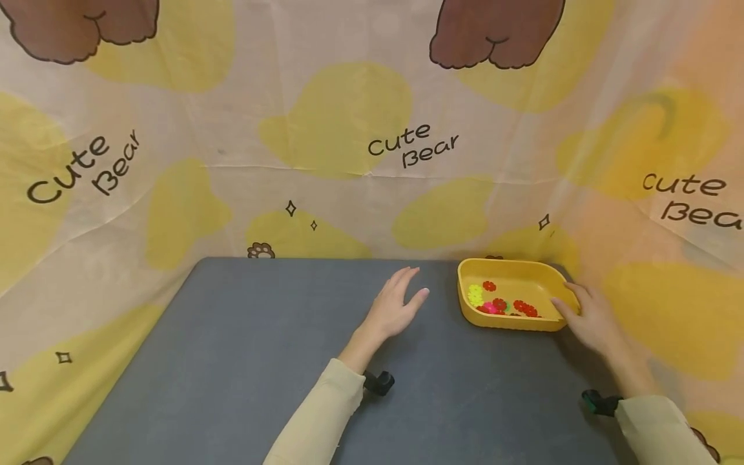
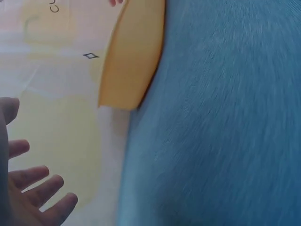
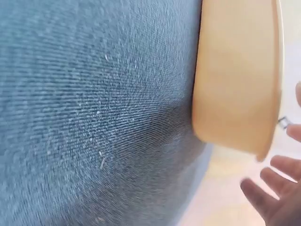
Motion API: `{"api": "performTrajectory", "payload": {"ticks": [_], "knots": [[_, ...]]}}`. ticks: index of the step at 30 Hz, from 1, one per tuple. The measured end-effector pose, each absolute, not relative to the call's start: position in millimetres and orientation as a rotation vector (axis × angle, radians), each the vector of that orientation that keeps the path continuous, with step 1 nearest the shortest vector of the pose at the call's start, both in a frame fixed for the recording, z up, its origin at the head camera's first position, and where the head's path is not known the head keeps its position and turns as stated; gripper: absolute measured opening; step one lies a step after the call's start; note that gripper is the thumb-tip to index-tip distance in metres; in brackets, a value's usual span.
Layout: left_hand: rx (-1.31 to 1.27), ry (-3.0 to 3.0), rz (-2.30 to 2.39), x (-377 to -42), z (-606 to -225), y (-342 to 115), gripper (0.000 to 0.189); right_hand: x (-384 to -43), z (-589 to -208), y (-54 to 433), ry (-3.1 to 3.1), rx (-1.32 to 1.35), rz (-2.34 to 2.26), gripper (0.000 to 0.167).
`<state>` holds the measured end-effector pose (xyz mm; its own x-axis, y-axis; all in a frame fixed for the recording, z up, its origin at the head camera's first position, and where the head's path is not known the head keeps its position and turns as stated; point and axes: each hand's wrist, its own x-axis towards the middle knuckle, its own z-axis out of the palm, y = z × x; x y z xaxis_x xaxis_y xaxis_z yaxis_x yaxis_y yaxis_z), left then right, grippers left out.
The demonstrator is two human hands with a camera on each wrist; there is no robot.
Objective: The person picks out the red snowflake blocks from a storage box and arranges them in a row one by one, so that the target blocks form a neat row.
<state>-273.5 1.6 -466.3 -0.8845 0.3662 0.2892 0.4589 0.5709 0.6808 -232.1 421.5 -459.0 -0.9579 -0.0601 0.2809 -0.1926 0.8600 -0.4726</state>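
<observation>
A yellow plastic bin [image 1: 511, 324] stands at the back right of the table, holding several small flower-shaped pieces [image 1: 526, 309] in red, lime, pink and green. My right hand [image 1: 593, 323] is at the bin's right end, its thumb overlapping the rim in the head view. Seen from the right wrist, that hand's fingers [image 3: 270, 181] are spread beside the bin's end wall. Left of the bin, my left hand [image 1: 392, 310] hovers with nothing in it, thumb apart from the loosely extended fingers. In the left wrist view, the bin [image 2: 131, 61] lies beyond its fingers.
A dark grey-blue cloth covers the table [image 1: 250, 349]. Behind it and along the sides hangs a printed curtain [image 1: 337, 219] with yellow patches and bear legs. The bin stands close to the back edge, near the curtain. Each wrist wears a small black camera mount [image 1: 379, 383].
</observation>
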Motion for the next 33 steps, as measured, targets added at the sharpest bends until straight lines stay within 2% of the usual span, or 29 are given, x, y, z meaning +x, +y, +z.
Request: {"api": "performTrajectory", "payload": {"ticks": [7, 17, 33], "knots": [[-0.685, -2.570, -1.411, -278.9, -485.3, 26.3, 0.056, -240.3, -476.1, 435.5, -2.738, 0.165, 0.965, 0.063], [-0.705, -2.590, -1.600, -277.9, -500.4, 65.6, 0.055, -239.7, -491.9, 444.8, -2.627, 0.161, 1.293, 0.062], [-0.581, -2.574, -1.765, -280.6, -511.4, 111.4, 0.057, -237.8, -490.2, 446.3, -2.676, 0.073, 1.319, 0.066]]}}
